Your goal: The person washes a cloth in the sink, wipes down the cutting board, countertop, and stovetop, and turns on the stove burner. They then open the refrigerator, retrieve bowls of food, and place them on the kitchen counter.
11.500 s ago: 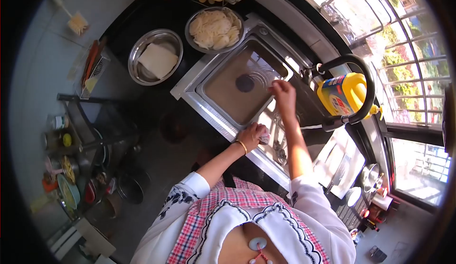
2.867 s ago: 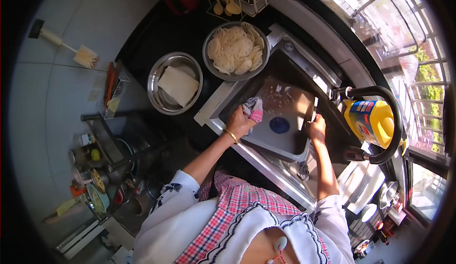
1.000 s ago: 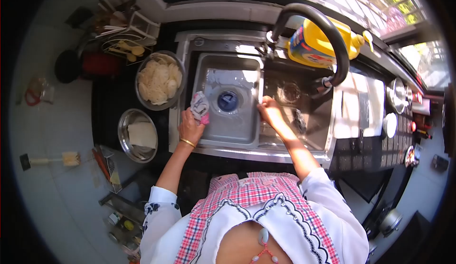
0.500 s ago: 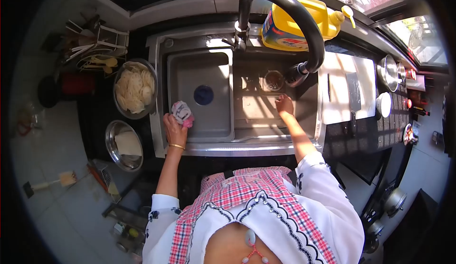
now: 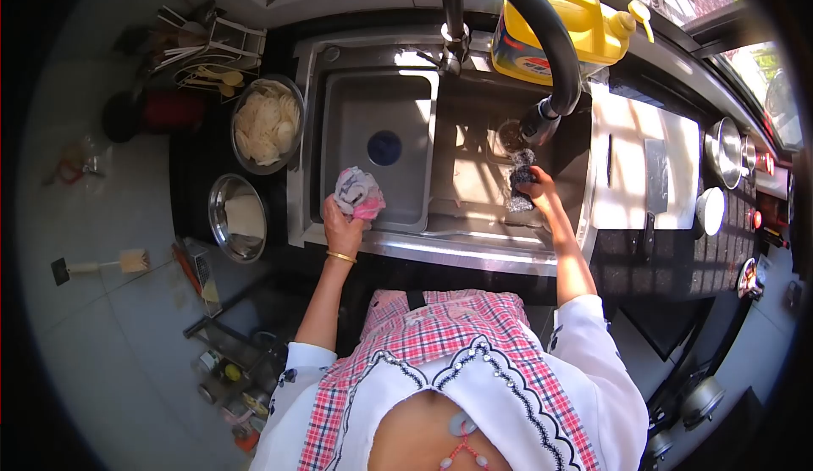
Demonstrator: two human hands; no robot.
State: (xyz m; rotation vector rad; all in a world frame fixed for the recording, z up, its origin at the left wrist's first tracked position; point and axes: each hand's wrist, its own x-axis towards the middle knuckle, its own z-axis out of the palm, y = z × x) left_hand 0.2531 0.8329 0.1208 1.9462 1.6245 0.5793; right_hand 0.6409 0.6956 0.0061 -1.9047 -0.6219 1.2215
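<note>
My left hand (image 5: 342, 227) grips a crumpled white and pink cloth (image 5: 358, 192) over the front left part of the grey basin (image 5: 398, 200). A dark blue round drain piece (image 5: 384, 147) lies in that basin. My right hand (image 5: 540, 189) is closed on a dark, shiny mesh scrubber (image 5: 521, 181) above the right side of the sink (image 5: 474, 170). The black faucet (image 5: 569, 56) arches over that side, its head near the drain and just behind the scrubber.
A bowl of pale slices (image 5: 268, 125) and a steel bowl (image 5: 238, 218) holding a white slab stand left of the sink. Behind the sink is a yellow jug (image 5: 555, 26). To the right, a knife (image 5: 656, 183) lies on a white cutting board (image 5: 625, 145).
My right hand has moved from the basin's edge to the right side of the sink and taken hold of the scrubber. My left hand still holds the cloth. The view has turned.
</note>
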